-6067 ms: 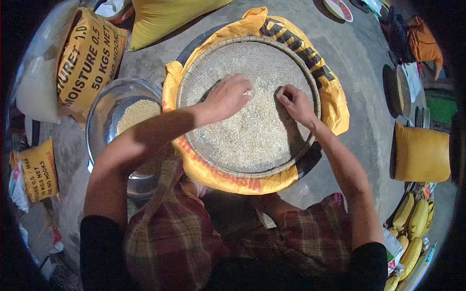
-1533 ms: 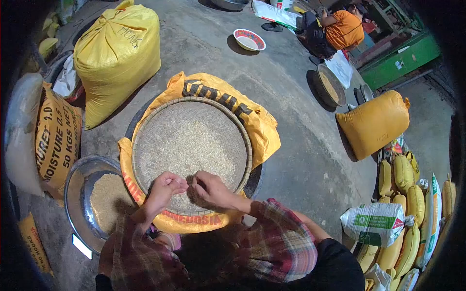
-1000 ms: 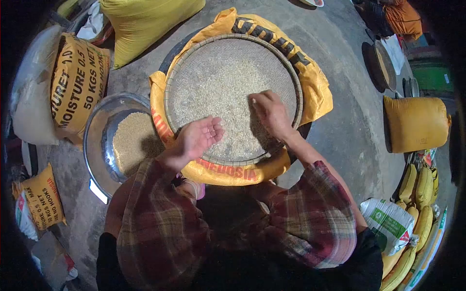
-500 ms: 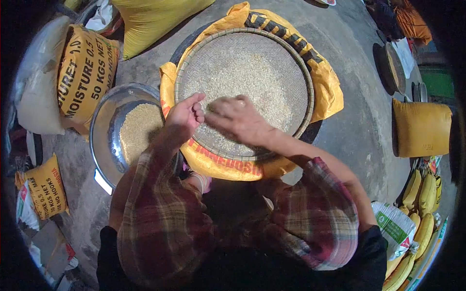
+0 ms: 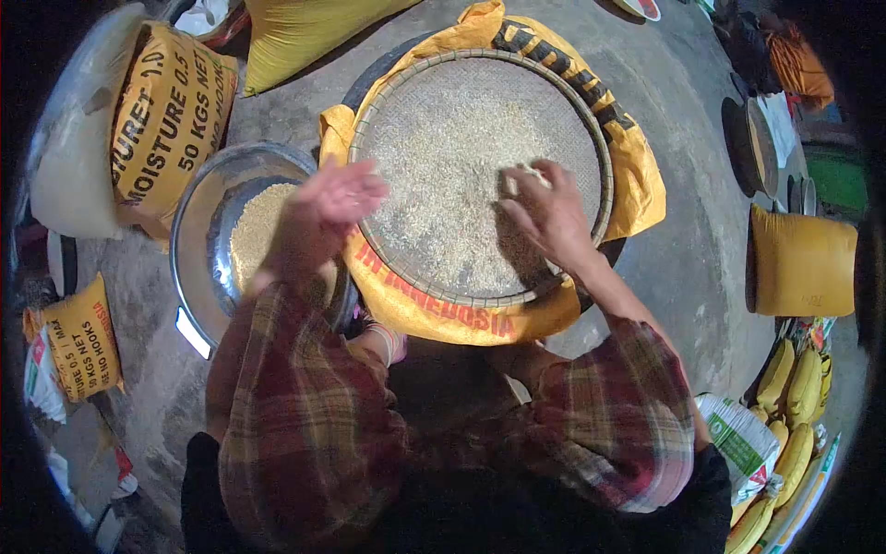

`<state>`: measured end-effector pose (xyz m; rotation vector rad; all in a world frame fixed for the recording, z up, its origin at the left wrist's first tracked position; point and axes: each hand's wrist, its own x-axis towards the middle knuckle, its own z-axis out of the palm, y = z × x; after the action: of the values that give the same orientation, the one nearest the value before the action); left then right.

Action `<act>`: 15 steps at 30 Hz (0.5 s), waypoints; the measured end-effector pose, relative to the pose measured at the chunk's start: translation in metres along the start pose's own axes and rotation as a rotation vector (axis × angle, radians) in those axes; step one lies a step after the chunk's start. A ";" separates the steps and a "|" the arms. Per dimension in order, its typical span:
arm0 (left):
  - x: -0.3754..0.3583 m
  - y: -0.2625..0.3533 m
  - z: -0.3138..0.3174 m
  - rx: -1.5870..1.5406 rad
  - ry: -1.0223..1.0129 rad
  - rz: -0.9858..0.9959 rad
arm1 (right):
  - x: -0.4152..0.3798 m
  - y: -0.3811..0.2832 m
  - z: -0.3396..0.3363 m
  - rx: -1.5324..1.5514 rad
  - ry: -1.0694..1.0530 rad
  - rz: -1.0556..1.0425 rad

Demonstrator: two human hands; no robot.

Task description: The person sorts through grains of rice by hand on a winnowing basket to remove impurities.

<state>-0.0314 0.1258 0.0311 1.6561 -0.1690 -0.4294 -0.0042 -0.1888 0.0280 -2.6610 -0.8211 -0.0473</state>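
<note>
A round woven tray (image 5: pixel 369 102) holds pale grains (image 5: pixel 452 148) spread over its middle. It rests on a yellow printed sack (image 5: pixel 415 309). My left hand (image 5: pixel 341 196), slightly blurred, is raised near the tray's left rim with its fingers apart and nothing in it. Over the right part of the grains is my right hand (image 5: pixel 549 208), its fingers bent but spread; I see nothing held in it. Left of the tray a metal basin (image 5: pixel 198 212) contains tan grains (image 5: pixel 258 231), partly hidden by my left forearm.
Printed yellow sacks (image 5: pixel 171 120) (image 5: pixel 83 342) stand at the left, a plump yellow sack (image 5: pixel 323 32) beyond the basin. At the right are a tan sack (image 5: pixel 803 263), yellow bananas or similar long bundles (image 5: pixel 808 388), and a round pan (image 5: pixel 759 148).
My right hand has moved right across the tray, away from my left hand, and its fingers have spread. My left hand has shifted slightly left and opened. The view has shifted a little.
</note>
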 end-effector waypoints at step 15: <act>0.011 -0.005 0.006 0.859 0.557 0.163 | 0.038 -0.006 0.032 0.233 -0.193 0.286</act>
<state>-0.0242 0.1165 0.0236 2.5101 -0.0673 0.2946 0.0217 -0.1523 0.0047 -2.5562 -0.4592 0.3589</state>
